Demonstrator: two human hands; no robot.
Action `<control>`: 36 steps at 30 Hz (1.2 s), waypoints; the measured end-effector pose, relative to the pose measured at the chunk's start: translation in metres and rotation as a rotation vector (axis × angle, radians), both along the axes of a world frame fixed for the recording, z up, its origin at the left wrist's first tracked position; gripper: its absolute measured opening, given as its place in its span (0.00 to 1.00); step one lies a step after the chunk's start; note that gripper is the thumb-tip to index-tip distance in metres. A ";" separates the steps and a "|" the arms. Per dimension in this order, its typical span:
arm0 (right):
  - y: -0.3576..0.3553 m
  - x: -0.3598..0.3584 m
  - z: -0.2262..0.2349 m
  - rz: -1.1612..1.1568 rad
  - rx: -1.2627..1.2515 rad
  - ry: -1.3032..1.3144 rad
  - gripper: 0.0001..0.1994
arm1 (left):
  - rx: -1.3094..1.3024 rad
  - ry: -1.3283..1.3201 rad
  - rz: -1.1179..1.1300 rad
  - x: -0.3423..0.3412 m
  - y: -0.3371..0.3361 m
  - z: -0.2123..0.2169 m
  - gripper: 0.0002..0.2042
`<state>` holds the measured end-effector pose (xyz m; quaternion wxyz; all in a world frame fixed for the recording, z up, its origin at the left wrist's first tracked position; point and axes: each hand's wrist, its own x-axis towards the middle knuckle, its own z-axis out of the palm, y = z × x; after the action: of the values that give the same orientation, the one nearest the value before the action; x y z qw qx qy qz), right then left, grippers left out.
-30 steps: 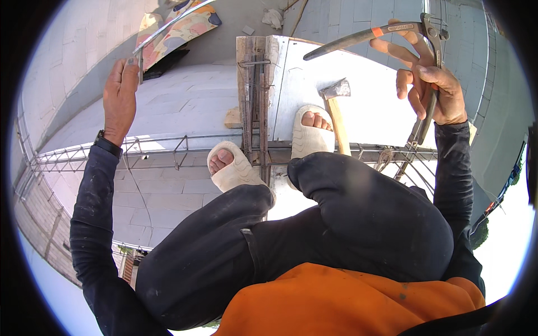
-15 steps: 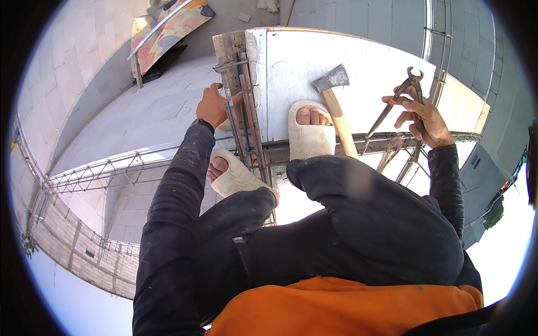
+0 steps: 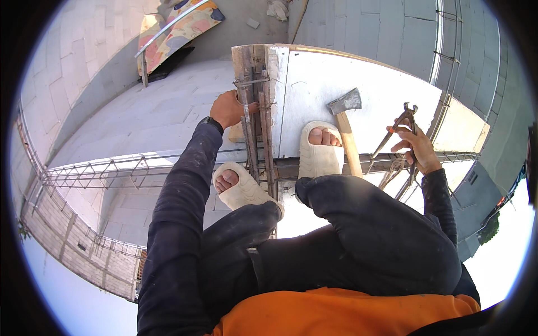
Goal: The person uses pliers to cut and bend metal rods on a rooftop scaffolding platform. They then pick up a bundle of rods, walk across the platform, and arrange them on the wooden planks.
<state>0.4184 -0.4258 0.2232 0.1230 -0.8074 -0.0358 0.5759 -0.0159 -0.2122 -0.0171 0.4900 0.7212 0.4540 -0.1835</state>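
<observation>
The daylight is strong. Around the hatchet [image 3: 347, 134], the white board [image 3: 392, 106] shines almost without detail. Below the hatchet, a hazy glare spot softens the dark trousers [image 3: 381, 241]. Far left of it, the block wall [image 3: 84, 241] curves toward the black rim.

In my head view, a white board [image 3: 392, 89] with a wooden edge carries the nearest things. On it I see the hatchet [image 3: 346, 131], its metal head lying flat and its wooden handle pointing back to the person. Just beside the handle, the right sandal [image 3: 319, 159] stands at the near edge of the board. Along its left side go wooden planks [image 3: 242, 61]. Farther off, a grey floor [image 3: 235, 47] bears a small pale block [image 3: 253, 23] and a crumpled whitish thing [image 3: 277, 10].
</observation>
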 end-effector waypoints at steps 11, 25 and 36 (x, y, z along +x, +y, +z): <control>-0.005 -0.028 -0.055 0.275 0.024 -0.133 0.30 | 0.070 0.010 0.131 0.005 -0.011 0.008 0.24; -0.002 -0.051 -0.086 0.666 0.295 -0.582 0.23 | -0.009 0.159 0.081 0.009 0.001 0.025 0.33; 0.058 -0.028 -0.071 1.164 0.178 -0.588 0.22 | 0.070 0.024 0.167 -0.088 0.030 0.038 0.18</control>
<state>0.3900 -0.3678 0.1518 -0.1570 -0.7666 -0.5464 0.2985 -0.1036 -0.1822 0.0210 0.4727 0.6952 0.5245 -0.1348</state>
